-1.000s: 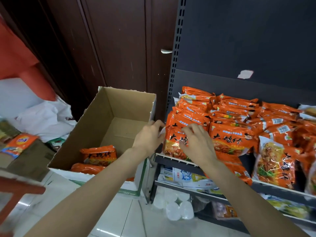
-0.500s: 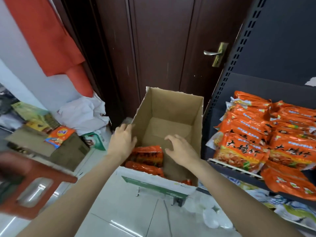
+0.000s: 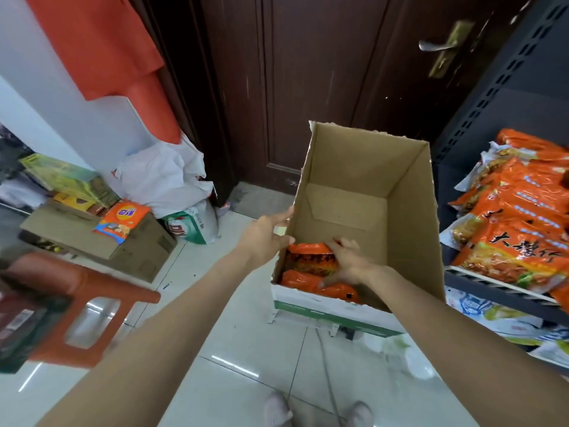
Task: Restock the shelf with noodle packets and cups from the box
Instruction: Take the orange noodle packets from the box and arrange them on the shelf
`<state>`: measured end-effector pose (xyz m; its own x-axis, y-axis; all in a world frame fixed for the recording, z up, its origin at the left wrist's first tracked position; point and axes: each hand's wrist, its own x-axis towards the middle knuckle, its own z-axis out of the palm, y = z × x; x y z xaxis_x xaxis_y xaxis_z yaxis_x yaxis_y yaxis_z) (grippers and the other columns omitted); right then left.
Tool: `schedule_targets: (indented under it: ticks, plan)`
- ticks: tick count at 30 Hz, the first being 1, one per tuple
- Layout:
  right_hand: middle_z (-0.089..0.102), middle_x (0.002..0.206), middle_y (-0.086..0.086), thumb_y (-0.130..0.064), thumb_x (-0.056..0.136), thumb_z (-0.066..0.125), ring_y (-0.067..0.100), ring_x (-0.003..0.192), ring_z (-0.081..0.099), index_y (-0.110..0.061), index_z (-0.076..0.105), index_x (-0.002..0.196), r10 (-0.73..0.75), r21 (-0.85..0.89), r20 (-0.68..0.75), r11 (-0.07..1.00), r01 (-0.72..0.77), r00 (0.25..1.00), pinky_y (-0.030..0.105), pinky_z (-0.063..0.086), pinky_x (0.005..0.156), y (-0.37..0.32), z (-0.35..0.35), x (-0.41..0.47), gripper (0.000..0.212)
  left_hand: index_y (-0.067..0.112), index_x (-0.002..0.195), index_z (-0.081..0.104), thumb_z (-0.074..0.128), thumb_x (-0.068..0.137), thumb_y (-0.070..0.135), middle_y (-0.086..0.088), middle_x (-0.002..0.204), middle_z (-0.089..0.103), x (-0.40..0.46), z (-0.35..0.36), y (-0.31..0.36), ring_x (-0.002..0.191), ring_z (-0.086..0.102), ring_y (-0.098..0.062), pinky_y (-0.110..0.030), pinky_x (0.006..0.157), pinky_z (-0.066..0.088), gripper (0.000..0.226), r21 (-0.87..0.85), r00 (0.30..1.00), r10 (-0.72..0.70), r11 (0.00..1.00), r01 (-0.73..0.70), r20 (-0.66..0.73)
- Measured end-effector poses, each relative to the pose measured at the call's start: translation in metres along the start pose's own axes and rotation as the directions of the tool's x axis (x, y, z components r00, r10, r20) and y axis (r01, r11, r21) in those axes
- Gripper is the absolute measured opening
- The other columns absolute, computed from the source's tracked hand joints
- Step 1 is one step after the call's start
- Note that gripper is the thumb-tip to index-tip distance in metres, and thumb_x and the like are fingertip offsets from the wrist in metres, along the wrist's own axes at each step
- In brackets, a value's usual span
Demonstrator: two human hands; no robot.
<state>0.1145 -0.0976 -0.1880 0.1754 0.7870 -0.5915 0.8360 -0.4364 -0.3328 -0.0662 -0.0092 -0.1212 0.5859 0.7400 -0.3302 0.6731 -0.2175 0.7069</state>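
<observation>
An open cardboard box (image 3: pixel 409 192) stands on the floor left of the shelf. Orange noodle packets (image 3: pixel 308 260) lie at its near end. My right hand (image 3: pixel 346 261) is inside the box, its fingers wrapped over the top packet. My left hand (image 3: pixel 266 235) grips the box's left wall, thumb on the inside. On the shelf (image 3: pixel 492 283) at the right, several orange noodle packets (image 3: pixel 517 232) are stacked in rows.
A dark wooden door (image 3: pixel 308 87) stands behind the box. At the left are a brown carton (image 3: pixel 92 238) with an orange packet on it, a white plastic bag (image 3: pixel 166 177) and a red stool (image 3: pixel 80 306). White packets (image 3: pixel 492 315) lie on the lower shelf.
Both hands left the shelf packets and swung left to the box. The right hand has dropped inside onto the top packet; the left hand now holds the box's wall.
</observation>
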Motion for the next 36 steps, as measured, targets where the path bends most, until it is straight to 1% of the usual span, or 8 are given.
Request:
schedule_targets:
  ticks: [5,12,16,23,25,27,31,36]
  plan:
    - [0.034,0.143,0.017,-0.043,0.085,0.063,0.035,0.140,0.021,-0.013,0.045,0.138,0.069,-0.191,-0.079,0.978,-0.083,0.994,0.041,0.026,0.113,-0.006,-0.002,0.016,0.063,0.031,0.146,0.028,0.061,0.090,0.018,0.002,0.139,0.051,0.003,-0.003,-0.002,0.103,0.064,-0.018,-0.040,0.102,0.044,0.066,-0.011,1.000,0.008,1.000,-0.007,0.023]
    - [0.053,0.131,0.017,-0.028,0.096,0.051,0.031,0.120,0.050,-0.008,0.045,0.133,0.076,-0.018,-0.031,0.997,-0.077,0.997,0.034,0.039,0.096,-0.006,-0.004,0.013,0.043,0.033,0.145,0.030,0.062,0.090,0.019,0.002,0.137,0.052,0.004,-0.001,-0.005,0.100,0.064,-0.017,-0.040,0.100,0.046,0.066,-0.028,1.000,0.029,0.999,-0.029,0.002]
    - [0.060,0.121,0.013,-0.026,0.086,0.067,0.030,0.111,0.056,-0.011,0.058,0.122,0.095,-0.020,-0.028,0.995,-0.096,0.995,0.035,0.043,0.092,-0.003,-0.006,0.011,0.040,0.033,0.145,0.029,0.062,0.090,0.019,0.002,0.137,0.053,0.003,-0.001,-0.005,0.098,0.064,-0.016,-0.035,0.098,0.046,0.066,-0.020,0.999,0.037,0.999,-0.037,-0.001]
    - [0.065,0.098,0.007,-0.027,0.089,0.062,0.028,0.103,0.059,-0.018,0.067,0.095,0.082,-0.046,-0.269,0.994,-0.098,0.960,0.029,0.038,0.077,0.000,-0.012,-0.007,0.012,0.032,0.145,0.030,0.061,0.090,0.018,0.001,0.138,0.052,0.001,-0.001,-0.003,0.098,0.063,-0.017,-0.035,0.098,0.046,0.065,-0.003,0.999,0.036,0.999,-0.036,-0.021]
    - [0.065,0.096,0.004,-0.028,0.090,0.060,0.026,0.100,0.059,-0.019,0.066,0.091,0.075,-0.055,-0.315,0.994,-0.097,0.946,0.029,0.039,0.077,0.002,-0.020,-0.015,0.010,0.030,0.146,0.029,0.061,0.091,0.018,0.000,0.138,0.052,0.001,0.000,-0.002,0.099,0.062,-0.017,-0.032,0.096,0.045,0.065,0.007,0.999,0.040,0.999,-0.040,-0.019]
    - [0.067,0.097,0.005,-0.029,0.091,0.059,0.027,0.098,0.059,-0.022,0.066,0.089,0.075,-0.047,-0.379,0.994,-0.100,0.923,0.030,0.041,0.078,0.005,-0.028,-0.024,0.011,0.026,0.146,0.032,0.061,0.091,0.018,-0.003,0.139,0.049,0.001,0.000,0.000,0.113,0.056,-0.020,-0.032,0.098,0.041,0.062,0.073,0.997,0.061,0.996,-0.058,-0.049]
    - [0.067,0.087,0.005,-0.029,0.090,0.060,0.029,0.091,0.061,-0.024,0.063,0.080,0.120,0.082,-0.519,0.993,-0.090,0.847,0.032,0.043,0.073,0.012,-0.048,-0.047,0.012,0.018,0.138,0.045,0.060,0.090,0.018,-0.005,0.137,0.047,0.002,0.004,0.015,0.127,0.041,-0.023,-0.027,0.103,0.033,0.050,0.200,0.946,0.229,0.962,-0.184,-0.229]
    - [0.066,0.077,0.001,-0.028,0.087,0.064,0.024,0.080,0.063,-0.027,0.055,0.066,0.095,0.197,-0.649,0.979,0.046,0.755,0.041,0.052,0.071,0.018,-0.082,-0.088,0.023,0.015,0.126,0.057,0.069,0.084,0.021,-0.004,0.122,0.054,0.008,0.002,0.065,0.116,0.049,-0.018,-0.014,0.092,0.029,0.044,0.123,0.892,0.434,0.899,-0.420,-0.125]
